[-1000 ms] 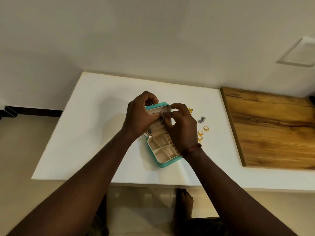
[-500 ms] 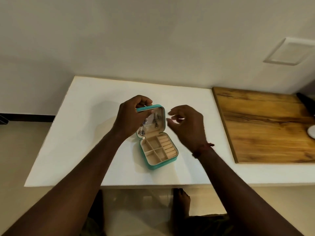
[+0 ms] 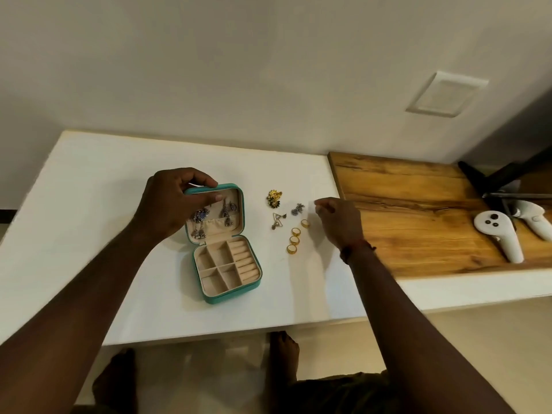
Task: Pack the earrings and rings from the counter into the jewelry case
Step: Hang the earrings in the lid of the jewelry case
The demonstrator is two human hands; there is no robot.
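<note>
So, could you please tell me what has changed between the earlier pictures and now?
The right hand left the lid of the teal square jewelry case and moved right, over the loose silver earrings on the white counter. Whether it holds anything is unclear. The left hand still grips the lid, and the gold rings remain on the counter.
</note>
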